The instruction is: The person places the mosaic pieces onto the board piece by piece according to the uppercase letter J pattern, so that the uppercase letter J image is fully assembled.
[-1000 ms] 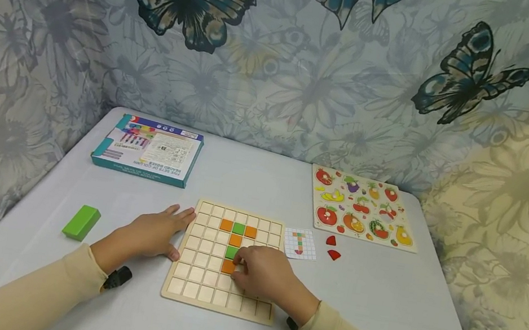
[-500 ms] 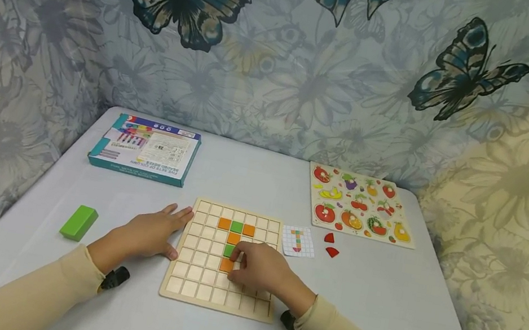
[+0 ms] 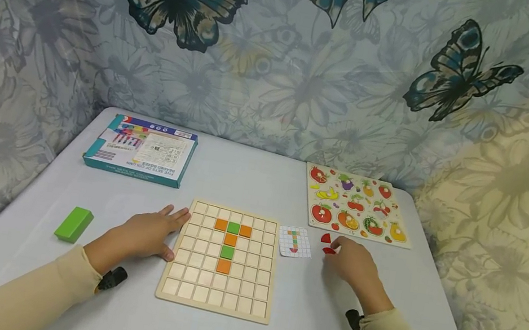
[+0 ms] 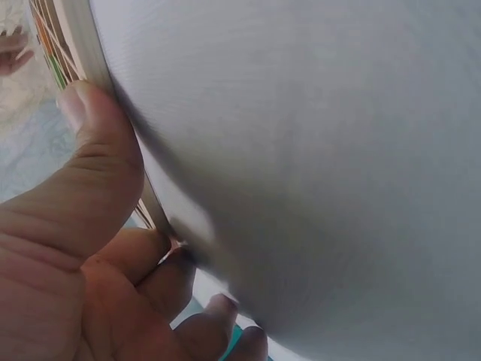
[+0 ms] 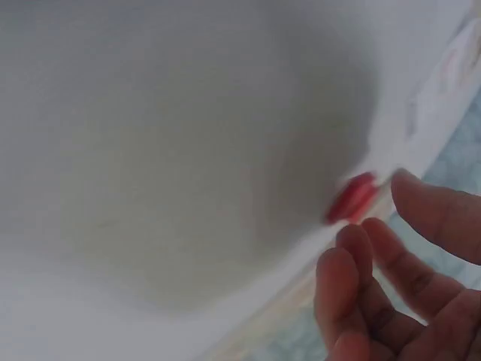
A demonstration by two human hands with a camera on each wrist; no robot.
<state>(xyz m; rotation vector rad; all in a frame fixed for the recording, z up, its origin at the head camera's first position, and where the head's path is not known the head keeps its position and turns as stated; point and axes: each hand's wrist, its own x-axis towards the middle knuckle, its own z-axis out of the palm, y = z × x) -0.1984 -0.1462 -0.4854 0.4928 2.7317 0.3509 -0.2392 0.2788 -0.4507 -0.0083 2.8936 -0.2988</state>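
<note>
My left hand (image 3: 145,234) rests against the left edge of a wooden grid board (image 3: 246,289), fingers spread; in the left wrist view the thumb (image 4: 105,143) lies along its side. Orange and green square tiles (image 3: 230,240) form a T shape in the grid. To the right of the board, my right hand (image 3: 355,265) is over two red wedge-shaped pieces (image 3: 326,237), its fingertips at the nearer one. In the right wrist view, a gap separates thumb and fingers, with a blurred red wedge (image 5: 352,198) just beyond the fingertips.
A pattern card (image 3: 295,242) lies between the board and the red wedges. Behind them is a fruit puzzle board (image 3: 361,207). A teal-edged box (image 3: 140,150) sits at the back left, and a green block (image 3: 74,224) lies left of my left hand.
My right hand has left the grid, uncovering its right side and the lower tiles, and moved right to the red wedges. My left hand stays at the board's edge.
</note>
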